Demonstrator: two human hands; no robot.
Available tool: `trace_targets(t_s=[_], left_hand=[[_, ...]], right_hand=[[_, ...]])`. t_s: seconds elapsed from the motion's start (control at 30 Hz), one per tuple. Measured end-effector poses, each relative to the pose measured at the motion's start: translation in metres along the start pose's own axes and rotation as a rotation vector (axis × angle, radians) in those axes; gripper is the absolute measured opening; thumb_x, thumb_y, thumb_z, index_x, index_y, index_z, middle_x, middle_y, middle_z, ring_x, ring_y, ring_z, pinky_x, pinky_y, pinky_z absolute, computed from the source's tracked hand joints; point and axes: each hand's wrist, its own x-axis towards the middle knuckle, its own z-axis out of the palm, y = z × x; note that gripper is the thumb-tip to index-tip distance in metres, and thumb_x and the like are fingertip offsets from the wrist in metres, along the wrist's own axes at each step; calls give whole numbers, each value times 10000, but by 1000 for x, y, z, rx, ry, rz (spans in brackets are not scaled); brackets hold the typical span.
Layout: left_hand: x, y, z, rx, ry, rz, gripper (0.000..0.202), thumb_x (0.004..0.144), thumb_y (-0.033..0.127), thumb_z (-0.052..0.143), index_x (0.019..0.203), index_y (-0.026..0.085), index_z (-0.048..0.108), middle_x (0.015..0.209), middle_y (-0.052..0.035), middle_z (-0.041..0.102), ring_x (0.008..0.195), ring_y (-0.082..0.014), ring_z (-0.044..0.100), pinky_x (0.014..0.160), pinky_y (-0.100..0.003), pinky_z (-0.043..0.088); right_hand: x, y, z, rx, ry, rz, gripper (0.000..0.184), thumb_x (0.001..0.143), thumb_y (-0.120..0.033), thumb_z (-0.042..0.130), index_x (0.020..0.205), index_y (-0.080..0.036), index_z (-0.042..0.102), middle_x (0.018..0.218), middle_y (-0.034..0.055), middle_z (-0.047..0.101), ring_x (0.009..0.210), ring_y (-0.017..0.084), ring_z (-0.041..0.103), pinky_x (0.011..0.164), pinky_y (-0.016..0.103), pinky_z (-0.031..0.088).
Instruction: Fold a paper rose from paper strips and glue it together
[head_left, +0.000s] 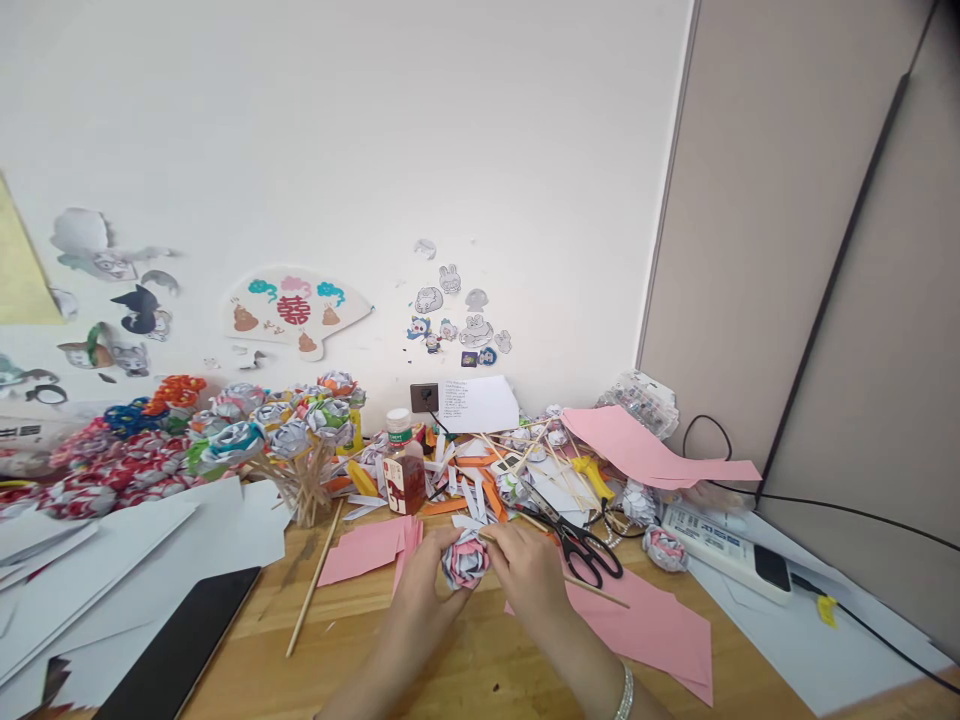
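Note:
Both of my hands meet over the wooden table (480,660) around a small paper rose (465,560) of grey, white and pink paper. My left hand (424,590) cups it from the left with curled fingers. My right hand (529,570) pinches its right side, a bracelet on that wrist. Pink paper sheets (367,550) lie just left of the rose and more pink paper (652,625) to the right. Black scissors (581,550) lie right beside my right hand.
A bundle of finished paper roses on wooden sticks (292,435) stands at the left. A glue bottle (403,465), paper scraps and loose skewers (315,580) clutter the middle. White sheets and a dark tablet (180,650) lie front left; a power strip (724,550) and cables sit right.

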Motion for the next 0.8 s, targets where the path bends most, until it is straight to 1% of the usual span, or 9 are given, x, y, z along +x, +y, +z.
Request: trace_targets(t_s=[0.17, 0.23, 0.3, 0.37, 0.43, 0.5, 0.57, 0.7, 0.8], left_hand=[[1, 1, 1, -23, -10, 12, 341, 725, 218, 618, 1063, 193, 579, 1016, -106, 684, 953, -276, 651, 816, -444, 531], [0, 1, 2, -43, -4, -9, 344, 732, 230, 619, 1070, 194, 571, 1018, -104, 678, 951, -270, 649, 818, -438, 530], [0, 1, 3, -72, 11, -36, 351, 728, 243, 626, 1070, 198, 564, 1012, -97, 675, 943, -264, 649, 814, -431, 530], [0, 1, 3, -87, 37, -68, 370, 707, 259, 648, 1061, 199, 558, 998, -88, 672, 930, -262, 650, 806, -428, 531], [1, 2, 2, -83, 83, -103, 388, 681, 285, 673, 1038, 195, 551, 969, -80, 668, 903, -261, 652, 784, -424, 536], [2, 4, 1, -81, 139, -126, 390, 663, 308, 685, 1009, 192, 546, 941, -69, 658, 879, -255, 650, 762, -413, 539], [4, 7, -1, -95, 177, -132, 372, 658, 312, 681, 982, 195, 544, 918, -55, 648, 860, -243, 647, 741, -391, 542], [5, 12, -2, -131, 162, -137, 361, 663, 283, 675, 991, 202, 547, 926, -49, 650, 861, -229, 645, 729, -359, 543], [5, 11, -1, -160, 112, -127, 426, 647, 246, 684, 1049, 203, 549, 982, -69, 658, 919, -247, 640, 791, -386, 537]], right_hand=[[2, 2, -3, -60, -90, -55, 233, 870, -114, 452, 927, -198, 661, 735, 45, 705, 613, 174, 636, 536, 255, 376], [4, 2, -6, -14, -94, -28, 249, 874, -128, 448, 986, -196, 660, 766, 49, 717, 642, 180, 650, 556, 254, 394], [7, 1, -10, 78, -60, 47, 254, 891, -161, 438, 1014, -192, 658, 805, 52, 726, 681, 179, 661, 591, 249, 414], [10, -1, -15, 170, -33, 137, 248, 909, -203, 425, 968, -191, 665, 797, 46, 722, 682, 170, 656, 603, 239, 418], [13, -4, -19, 219, -45, 185, 253, 915, -241, 424, 873, -193, 668, 728, 33, 702, 640, 161, 633, 580, 232, 405], [13, -8, -21, 233, -73, 178, 270, 913, -264, 429, 789, -199, 660, 664, 18, 673, 601, 155, 608, 553, 229, 387], [13, -11, -21, 249, -89, 154, 272, 912, -267, 433, 769, -205, 655, 656, 10, 664, 592, 148, 601, 542, 223, 381], [10, -12, -16, 264, -82, 140, 233, 903, -241, 447, 804, -209, 655, 675, 5, 671, 591, 139, 610, 538, 210, 384], [8, -9, -12, 238, -64, 150, 210, 883, -213, 457, 789, -206, 644, 685, 14, 675, 611, 148, 620, 546, 211, 384]])
